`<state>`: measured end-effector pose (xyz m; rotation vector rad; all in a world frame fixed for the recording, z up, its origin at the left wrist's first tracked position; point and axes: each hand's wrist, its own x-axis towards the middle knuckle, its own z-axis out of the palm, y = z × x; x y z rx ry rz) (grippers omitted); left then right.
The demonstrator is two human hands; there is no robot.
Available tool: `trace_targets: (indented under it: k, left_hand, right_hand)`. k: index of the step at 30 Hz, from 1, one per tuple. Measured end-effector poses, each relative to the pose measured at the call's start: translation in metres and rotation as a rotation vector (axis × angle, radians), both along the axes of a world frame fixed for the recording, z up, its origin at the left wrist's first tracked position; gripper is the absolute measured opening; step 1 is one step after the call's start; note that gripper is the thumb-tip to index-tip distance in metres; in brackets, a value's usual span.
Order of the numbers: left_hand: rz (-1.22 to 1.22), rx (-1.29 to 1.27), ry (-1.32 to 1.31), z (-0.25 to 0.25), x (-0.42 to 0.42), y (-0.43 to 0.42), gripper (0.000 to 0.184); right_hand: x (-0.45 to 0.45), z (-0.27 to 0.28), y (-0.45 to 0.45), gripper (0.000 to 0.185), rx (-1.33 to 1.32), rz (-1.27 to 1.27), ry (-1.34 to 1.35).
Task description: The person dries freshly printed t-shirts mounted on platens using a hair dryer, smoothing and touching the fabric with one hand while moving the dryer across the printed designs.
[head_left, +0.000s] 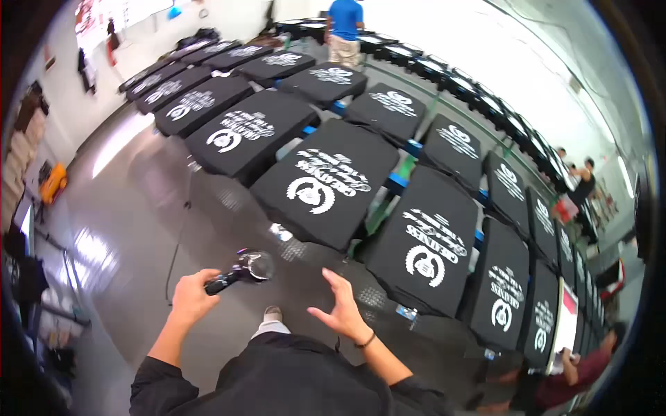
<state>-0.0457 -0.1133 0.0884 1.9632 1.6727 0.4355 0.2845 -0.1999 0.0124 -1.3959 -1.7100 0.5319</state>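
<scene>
My left hand (193,298) is closed around the black handle of a handheld tool with a rounded, shiny, partly clear head (254,266); its exact kind is unclear. With fingers and thumb apart, my right hand (340,310) hangs in the air and holds nothing. Ahead of both hands, a black shirt (326,159) with white "GREATNESS" lettering and a gear-like emblem lies flat on a raised board. Another printed black shirt (433,215) lies to its right, nearer my right hand. Neither hand touches the shirts.
Rows of similar printed shirts (239,128) stretch left, right and back. A person in maroon (583,374) holds a framed screen (565,322) at the right. A person in blue (345,21) stands at the back. A thin cord (178,243) runs at the left; a yellow machine (53,183) stands beyond.
</scene>
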Motion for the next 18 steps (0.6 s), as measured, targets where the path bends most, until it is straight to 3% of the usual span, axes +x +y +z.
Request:
trace_targets:
  k: [1, 4, 6, 12, 15, 17, 18]
  left_hand:
    - [-0.052, 0.057, -0.136, 0.014, 0.003, -0.006, 0.056]
    - [-0.146, 0.015, -0.111, 0.035, -0.004, -0.012, 0.061]
    - [-0.160, 0.000, -0.245, 0.036, -0.019, -0.009, 0.061]
    - [-0.090, -0.146, -0.540, 0.044, -0.041, 0.016, 0.050]
    - [-0.151, -0.256, -0.349, 0.069, -0.027, 0.038, 0.034]
    - [-0.169, -0.176, -0.301, 0.068, -0.015, 0.061, 0.029]
    - [-0.236, -0.015, -0.374, 0.058, -0.010, 0.077, 0.032]
  right_hand:
    - [-0.020, 0.020, 0.026, 0.082, -0.017, 0.042, 0.002]
    - [-0.069, 0.041, 0.082, 0.087, 0.189, 0.269, 0.008]
    - [-0.091, 0.045, 0.115, 0.089, 0.329, 0.510, 0.242]
    - [-0.118, 0.084, 0.169, 0.088, 0.272, 0.676, 0.193]
    - [-0.125, 0.119, 0.191, 0.086, 0.262, 0.766, 0.066]
    - [-0.123, 0.135, 0.206, 0.086, 0.299, 0.779, 0.056]
    - [-0.118, 0.140, 0.216, 0.087, 0.313, 0.734, 0.080]
